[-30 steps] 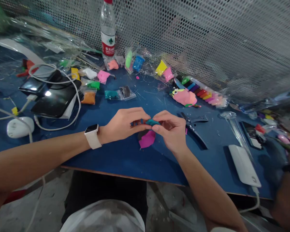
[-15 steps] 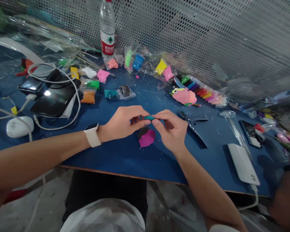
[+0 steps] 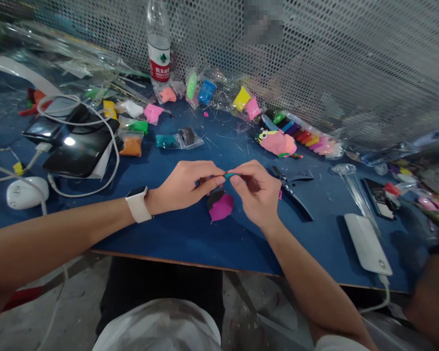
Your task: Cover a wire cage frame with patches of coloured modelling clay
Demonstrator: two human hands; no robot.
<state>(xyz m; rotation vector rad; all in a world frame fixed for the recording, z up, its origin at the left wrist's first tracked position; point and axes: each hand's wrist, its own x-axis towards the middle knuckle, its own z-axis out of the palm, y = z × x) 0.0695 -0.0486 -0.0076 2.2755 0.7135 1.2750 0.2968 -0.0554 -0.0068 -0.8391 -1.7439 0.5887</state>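
Observation:
A small strip of teal modelling clay [image 3: 231,176] is pinched between the fingertips of both hands. My left hand [image 3: 190,184], with a white-strapped watch on the wrist, grips its left end between thumb and forefinger. At the other end, the thumb and forefinger of my right hand [image 3: 258,192] are closed on it. Just below the fingers, a flat magenta and black clay piece [image 3: 221,207] lies on the blue table. Part of its dark upper edge is behind my left fingertips.
Pliers [image 3: 292,192] lie right of my right hand. Behind are a pink clay figure [image 3: 276,143], bagged clay [image 3: 167,141] and a water bottle [image 3: 159,58]. A phone [image 3: 81,148] with cables is left, a white power bank [image 3: 368,243] right. Another person's arm [image 3: 429,292] shows at far right.
My fingertips have shifted slightly over the teal clay, and less of it shows between them. The whole view has moved a little; the table's objects stay in place.

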